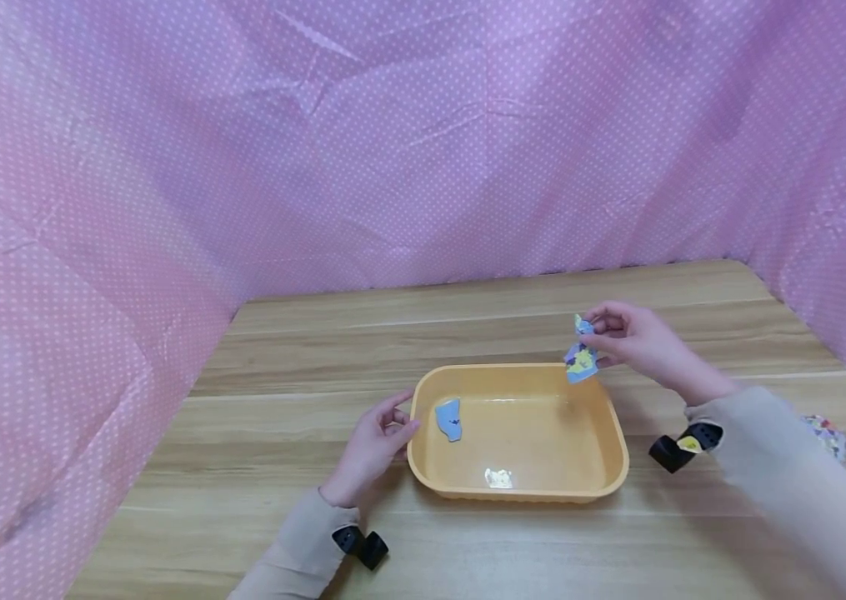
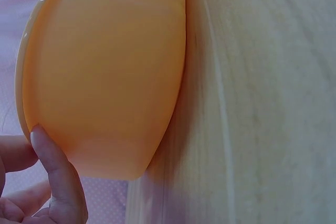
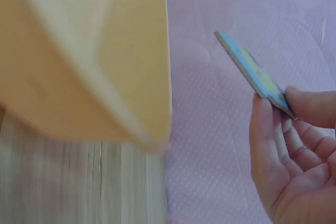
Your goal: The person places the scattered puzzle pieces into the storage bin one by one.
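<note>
My right hand [image 1: 628,337] pinches a flat puzzle piece [image 1: 582,364] between thumb and fingers, raised at the back right corner of a yellow plastic tub [image 1: 528,496]. Blue, yellow and purple print covers this piece; in the right wrist view its thin edge [image 3: 247,74] shows. At the tub's left side, my left hand [image 1: 373,442] holds the rim, with the thumb [image 2: 58,177] against the outer wall just under the lip. Inside the tub, towards the left, lies a light blue puzzle piece [image 1: 448,420] with a small dark mark.
A small multicoloured pile [image 1: 828,437] lies on the wooden table [image 1: 302,358] at the right, partly behind the right sleeve [image 1: 783,467]. Pink dotted cloth [image 1: 423,167] hangs around the back and sides. Black cameras [image 1: 681,446] sit on both wrists.
</note>
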{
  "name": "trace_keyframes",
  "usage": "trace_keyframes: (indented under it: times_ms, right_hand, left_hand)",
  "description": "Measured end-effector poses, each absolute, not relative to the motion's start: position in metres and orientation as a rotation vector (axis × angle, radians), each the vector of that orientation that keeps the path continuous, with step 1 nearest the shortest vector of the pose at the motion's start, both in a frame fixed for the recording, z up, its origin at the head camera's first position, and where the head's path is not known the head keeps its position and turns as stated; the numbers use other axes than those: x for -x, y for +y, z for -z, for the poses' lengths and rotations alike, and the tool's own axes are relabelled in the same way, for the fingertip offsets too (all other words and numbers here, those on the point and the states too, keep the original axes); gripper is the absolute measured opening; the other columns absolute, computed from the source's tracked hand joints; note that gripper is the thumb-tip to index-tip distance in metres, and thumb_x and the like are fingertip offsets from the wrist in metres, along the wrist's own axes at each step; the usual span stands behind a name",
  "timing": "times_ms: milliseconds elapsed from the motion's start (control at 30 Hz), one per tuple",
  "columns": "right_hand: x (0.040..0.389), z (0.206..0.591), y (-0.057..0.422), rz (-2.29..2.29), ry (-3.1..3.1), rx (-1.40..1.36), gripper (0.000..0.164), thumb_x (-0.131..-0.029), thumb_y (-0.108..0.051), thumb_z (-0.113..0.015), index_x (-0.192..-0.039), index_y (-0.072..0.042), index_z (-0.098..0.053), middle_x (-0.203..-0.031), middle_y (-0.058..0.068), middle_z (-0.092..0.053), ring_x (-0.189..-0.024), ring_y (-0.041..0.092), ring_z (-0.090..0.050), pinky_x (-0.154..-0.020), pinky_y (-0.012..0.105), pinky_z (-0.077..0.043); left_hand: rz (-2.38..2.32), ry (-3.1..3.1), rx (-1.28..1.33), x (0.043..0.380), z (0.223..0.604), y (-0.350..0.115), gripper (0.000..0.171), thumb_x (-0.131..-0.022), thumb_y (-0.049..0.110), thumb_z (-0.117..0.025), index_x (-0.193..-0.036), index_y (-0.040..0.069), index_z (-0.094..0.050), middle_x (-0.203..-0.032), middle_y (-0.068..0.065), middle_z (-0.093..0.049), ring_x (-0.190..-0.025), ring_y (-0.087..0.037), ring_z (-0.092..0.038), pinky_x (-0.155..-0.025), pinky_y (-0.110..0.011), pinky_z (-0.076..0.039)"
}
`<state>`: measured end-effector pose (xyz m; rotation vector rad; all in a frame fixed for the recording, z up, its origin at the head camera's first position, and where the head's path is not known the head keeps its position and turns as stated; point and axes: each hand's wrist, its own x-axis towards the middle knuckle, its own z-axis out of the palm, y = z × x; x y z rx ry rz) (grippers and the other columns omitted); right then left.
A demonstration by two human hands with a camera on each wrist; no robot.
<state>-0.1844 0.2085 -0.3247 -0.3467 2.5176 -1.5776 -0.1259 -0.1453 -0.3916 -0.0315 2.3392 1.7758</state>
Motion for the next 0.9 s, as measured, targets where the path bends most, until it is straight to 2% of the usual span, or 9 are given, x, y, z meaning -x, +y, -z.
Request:
trace_keyframes:
  times_ms: [133,400,733,900]
  right_hand:
    - [0.186,0.327,0.191,1.593,2.501,0.425,0.033,-0.09,-0.001,-0.06,-0.118,0.012,-0.047,-0.095,0.014,-0.059,-0.076,0.005,-0.062,-0.068,0.029,-0.057]
    - [0.191,0.332,0.157,1.596,2.446,0.567,0.026,-0.088,0.001,-0.062,-0.11,0.01,-0.053,-0.091,0.015,-0.057,-0.075,0.012,-0.061,-0.069,0.039,-0.057]
    - [0.201,0.342,0.129,1.794,2.287,0.537,0.031,-0.087,0.002,-0.062,-0.113,0.012,-0.05,-0.09,0.009,-0.058,-0.073,0.009,-0.061,-0.069,0.037,-0.058]
    - [0.205,0.35,0.119,1.79,2.27,0.548,0.027,-0.088,0.001,-0.062,-0.11,0.01,-0.051,-0.089,0.007,-0.057,-0.073,0.01,-0.061,-0.068,0.038,-0.058]
  left_hand:
    - [-1.774,2.336,0.025,0.127,0.393,-0.146,0.049,-0.092,0.006,-0.059,-0.139,0.005,-0.045,-0.093,-0.009,-0.055,-0.065,-0.011,-0.055,-0.057,-0.022,-0.05]
    - [-1.756,2.332,0.027,0.127,0.396,-0.149,0.049,-0.092,0.008,-0.06,-0.139,0.007,-0.045,-0.093,-0.01,-0.055,-0.065,-0.011,-0.054,-0.058,-0.022,-0.051]
    - [-1.766,2.33,0.036,0.129,0.396,-0.148,0.049,-0.092,0.006,-0.059,-0.139,0.008,-0.046,-0.093,-0.009,-0.055,-0.066,-0.011,-0.054,-0.059,-0.023,-0.052]
    - [-1.757,2.338,0.045,0.13,0.396,-0.148,0.049,-0.092,0.007,-0.06,-0.139,0.009,-0.046,-0.094,-0.009,-0.055,-0.067,-0.011,-0.055,-0.06,-0.024,-0.052]
